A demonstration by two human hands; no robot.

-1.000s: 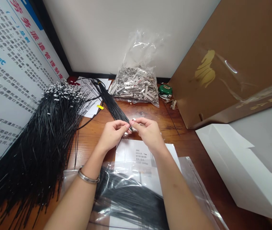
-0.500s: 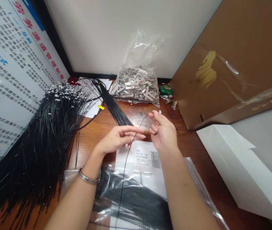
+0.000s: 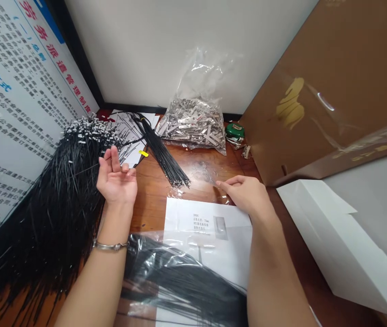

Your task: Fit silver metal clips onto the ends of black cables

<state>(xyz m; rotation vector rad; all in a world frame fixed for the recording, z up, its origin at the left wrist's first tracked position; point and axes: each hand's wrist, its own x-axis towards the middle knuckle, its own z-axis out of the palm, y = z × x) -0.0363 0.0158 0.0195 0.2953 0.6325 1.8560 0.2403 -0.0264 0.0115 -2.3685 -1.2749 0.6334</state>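
My left hand (image 3: 116, 177) is raised, palm up, beside the large pile of black wires (image 3: 53, 209) with white connector ends. Its thumb and forefinger pinch a thin dark wire that runs out to the left. Over the table's right part, my right hand (image 3: 244, 190) has thumb and forefinger pressed together near small clear plastic scraps (image 3: 225, 200); what they hold is too small to make out. A tied bundle of black wires (image 3: 164, 156) lies between the hands, farther back. Nearer, a clear bag of black wires (image 3: 186, 277) partly covers a printed sheet (image 3: 183, 213).
At the back stands a clear bag of metal clips (image 3: 193, 120), with a green tape measure (image 3: 235, 131) to its right. A brown box (image 3: 316, 91) and a white box (image 3: 336, 240) border the right side. A printed board (image 3: 16, 91) stands at left.
My left hand has moved left to the wire pile and turned palm up. My right hand has moved right and down. The wire that ran between both hands no longer shows there.
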